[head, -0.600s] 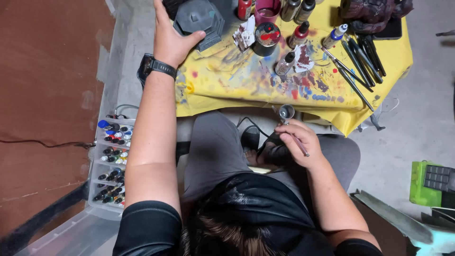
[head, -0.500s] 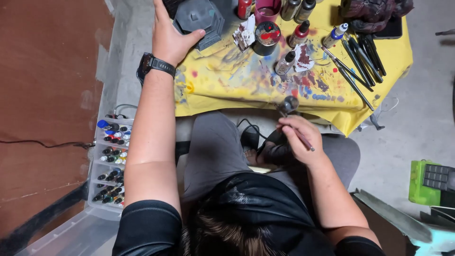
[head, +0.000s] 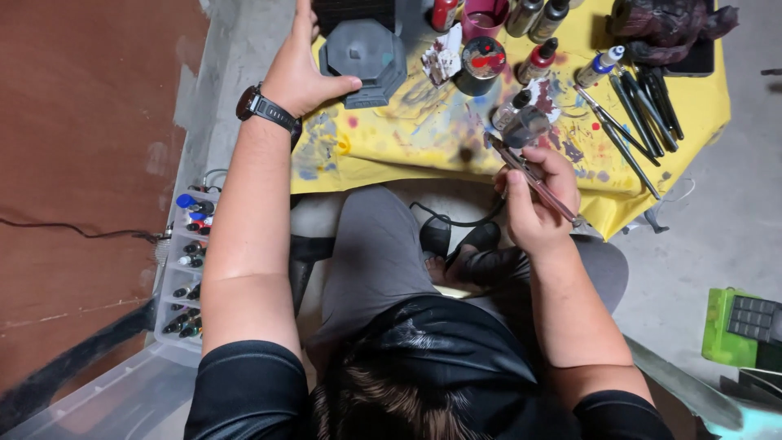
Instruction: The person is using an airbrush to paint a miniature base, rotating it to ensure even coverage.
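Left hand (head: pixel 303 73): fingertips cut by top edge. Bottles (head: pixel 538 12) and dark figure (head: pixel 668 24) cropped there too. Rack bottles (head: pixel 186 269) too small to tell colours.
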